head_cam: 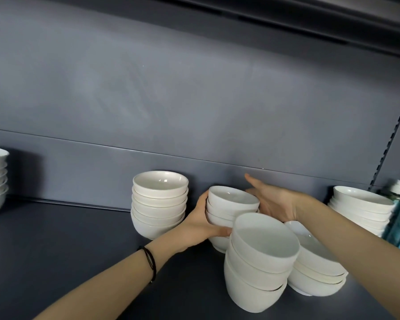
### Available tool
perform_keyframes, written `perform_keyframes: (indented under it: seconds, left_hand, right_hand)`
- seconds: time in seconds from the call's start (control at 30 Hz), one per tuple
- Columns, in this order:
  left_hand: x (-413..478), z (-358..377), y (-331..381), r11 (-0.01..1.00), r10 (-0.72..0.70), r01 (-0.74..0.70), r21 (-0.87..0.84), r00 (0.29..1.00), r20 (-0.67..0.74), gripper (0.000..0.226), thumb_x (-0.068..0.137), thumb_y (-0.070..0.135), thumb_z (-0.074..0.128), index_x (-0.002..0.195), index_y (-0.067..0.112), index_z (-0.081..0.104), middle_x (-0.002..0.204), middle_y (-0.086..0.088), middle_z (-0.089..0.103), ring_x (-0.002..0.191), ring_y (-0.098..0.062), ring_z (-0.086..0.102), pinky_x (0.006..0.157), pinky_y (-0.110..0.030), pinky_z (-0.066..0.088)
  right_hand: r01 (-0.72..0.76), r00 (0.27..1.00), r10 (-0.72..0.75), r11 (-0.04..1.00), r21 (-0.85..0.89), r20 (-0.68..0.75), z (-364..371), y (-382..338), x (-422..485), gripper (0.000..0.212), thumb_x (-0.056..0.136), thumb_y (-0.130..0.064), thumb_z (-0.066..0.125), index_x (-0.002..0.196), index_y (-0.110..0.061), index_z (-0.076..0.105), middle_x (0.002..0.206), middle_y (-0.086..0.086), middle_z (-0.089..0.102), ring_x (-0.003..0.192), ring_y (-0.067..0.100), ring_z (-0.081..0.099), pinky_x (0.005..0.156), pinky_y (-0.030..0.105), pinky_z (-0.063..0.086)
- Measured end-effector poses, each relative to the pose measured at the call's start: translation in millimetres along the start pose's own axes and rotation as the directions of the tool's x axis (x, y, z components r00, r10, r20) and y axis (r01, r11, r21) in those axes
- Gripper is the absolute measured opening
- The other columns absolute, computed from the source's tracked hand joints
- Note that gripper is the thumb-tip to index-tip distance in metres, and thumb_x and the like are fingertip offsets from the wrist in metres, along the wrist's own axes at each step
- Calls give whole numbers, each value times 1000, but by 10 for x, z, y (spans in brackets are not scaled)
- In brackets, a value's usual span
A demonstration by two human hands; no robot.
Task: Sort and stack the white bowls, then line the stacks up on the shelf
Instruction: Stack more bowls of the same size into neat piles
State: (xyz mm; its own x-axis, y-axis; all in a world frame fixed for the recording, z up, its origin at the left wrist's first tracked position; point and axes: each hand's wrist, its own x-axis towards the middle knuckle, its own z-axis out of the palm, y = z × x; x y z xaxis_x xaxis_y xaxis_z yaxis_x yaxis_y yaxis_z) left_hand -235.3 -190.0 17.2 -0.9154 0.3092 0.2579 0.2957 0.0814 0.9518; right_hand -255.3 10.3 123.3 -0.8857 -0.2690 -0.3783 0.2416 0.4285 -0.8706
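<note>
Bowl stack [231, 204] in left hand [199, 221], right hand [275, 204] alongside (fingers straight)

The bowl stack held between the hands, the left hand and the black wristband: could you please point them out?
held bowl stack [229, 207], head view, on the top bowl's outer wall.
left hand [200, 221], head view, on the back of the hand.
black wristband [151, 264], head view, on the cord across the left wrist.
</note>
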Motion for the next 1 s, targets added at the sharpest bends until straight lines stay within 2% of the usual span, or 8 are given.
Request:
perform_keyframes:
  seconds: [0.07,0.3,0.4,0.5,0.57,0.67,0.83,1.0]
  left_hand:
    - [-21,-59,-4,1000,10,-11,28,1000,30,106,69,10,88,148,37,22,138,21,50,120,15,48,92,-11,47]
    - [-138,-136,4,1000,5,-5,9,996,84,107,76,4,82,152,38,15,135,30,46,111,26,47,87,-6,45]
    - [-204,-166,1,1000,-17,18,-9,998,59,108,79,8,80,152,42,8,138,34,37,113,28,42,85,-2,42]
    - [-276,-148,0,999,-29,29,-22,1000,8,117,75,32,83,152,45,-5,153,29,21,138,6,27,109,-16,34]
    - [-298,-118,-9,1000,-16,17,2,998,-63,124,67,50,81,153,43,-10,157,29,8,145,0,14,119,-29,22]
    - [-303,-75,-21,999,37,-35,20,992,-122,119,71,56,76,154,39,-7,158,27,10,145,2,14,120,-28,19]
    - [-296,-24,-9,996,61,-69,-51,987,-149,89,83,33,76,145,46,14,136,39,36,115,31,37,90,1,37]
    - [-273,-17,-21,993,51,-64,-103,990,-128,89,82,26,78,141,51,17,134,36,44,111,28,45,85,-4,45]
  right_hand:
    - [-8,1000,8,1000,-21,10,14,-4,-23,76,95,-69,21,121,-11,61,116,15,71,103,30,66,90,40,51]
    - [22,997,-20,1000,-23,74,36,-27,-14,81,91,-74,27,131,-9,56,127,17,65,123,35,58,105,46,43]
    - [32,993,-27,999,-40,112,74,-56,21,102,80,-83,41,143,-3,42,148,27,38,128,40,50,117,54,24]
    - [50,987,-40,997,-59,158,66,-51,76,114,72,-86,50,146,-1,34,153,31,14,117,36,44,118,58,14]
    - [58,985,-47,996,-62,164,67,-53,56,97,79,-83,43,139,-7,50,150,28,33,128,41,48,117,57,23]
    - [76,985,-67,996,-54,162,53,-25,39,81,88,-74,33,132,-12,59,141,22,52,130,38,51,113,52,35]
    - [87,989,-77,994,-70,124,88,11,6,72,93,-67,29,134,-15,57,143,22,49,124,33,53,107,45,42]
    - [77,966,-65,996,-37,251,117,25,-20,64,94,-67,26,133,-26,55,135,1,62,127,24,55,112,44,38]
